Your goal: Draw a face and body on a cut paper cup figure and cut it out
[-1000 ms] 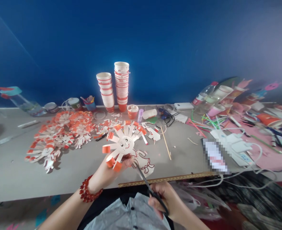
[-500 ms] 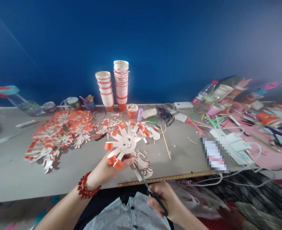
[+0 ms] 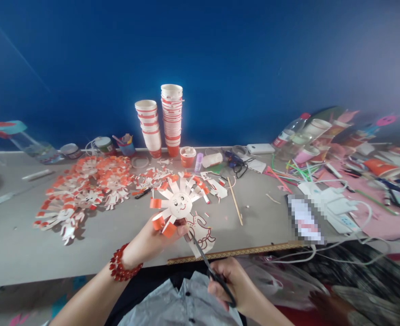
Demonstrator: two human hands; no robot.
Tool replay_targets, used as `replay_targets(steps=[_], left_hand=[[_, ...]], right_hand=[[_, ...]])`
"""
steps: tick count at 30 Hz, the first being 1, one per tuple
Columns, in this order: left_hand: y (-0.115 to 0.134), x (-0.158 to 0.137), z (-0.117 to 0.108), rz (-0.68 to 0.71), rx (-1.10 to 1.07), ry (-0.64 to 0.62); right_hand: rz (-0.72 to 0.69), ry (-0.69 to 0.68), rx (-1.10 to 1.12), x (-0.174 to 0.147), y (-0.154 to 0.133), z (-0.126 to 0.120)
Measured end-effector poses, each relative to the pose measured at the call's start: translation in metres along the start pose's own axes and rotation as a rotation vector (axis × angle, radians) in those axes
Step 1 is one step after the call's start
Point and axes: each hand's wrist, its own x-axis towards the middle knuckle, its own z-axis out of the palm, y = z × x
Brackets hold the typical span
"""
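Note:
My left hand (image 3: 164, 233) is closed on a paper-cup doll (image 3: 180, 206), its round smiling face ringed by white strips with curled orange ends. Below the face hangs a white paper body (image 3: 202, 233) with a dress outlined in dark red. In my right hand (image 3: 228, 278) is a pair of scissors (image 3: 204, 260) with dark handles. Its blades point up and left, at the left edge of the paper body, close under my left fingertips. How far the blades are apart is hard to make out.
Finished-looking paper dolls (image 3: 87, 185) lie heaped at left. Two stacks of paper cups (image 3: 171, 117) stand by the wall. Paper scraps (image 3: 154, 176), a wooden stick (image 3: 235, 201), a phone (image 3: 305, 219) and a power strip (image 3: 335, 208) lie about the table. Another person's hand (image 3: 332, 305) shows at lower right.
The doll has turned slightly and its paper body has shifted a little to the left. Both hands keep their hold, and the scissors stay at the paper's edge.

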Motion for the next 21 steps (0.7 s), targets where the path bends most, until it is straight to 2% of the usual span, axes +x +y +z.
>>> replay_targets(steps=[5,15,21], left_hand=[[-0.0006,0.0000,0.0012,0.015,-0.016,0.007],[-0.0009,-0.0012,0.0022,0.012,0.023,0.031],[-0.0020,-0.0027,0.0015,-0.012,0.045,0.022]], right_hand=[[-0.011,0.008,-0.001,-0.0006,-0.0001,-0.0006],[-0.139,0.114,-0.145,-0.0013,0.0004,0.0005],[-0.094,0.070,-0.138,-0.0011,-0.0008,-0.0013]])
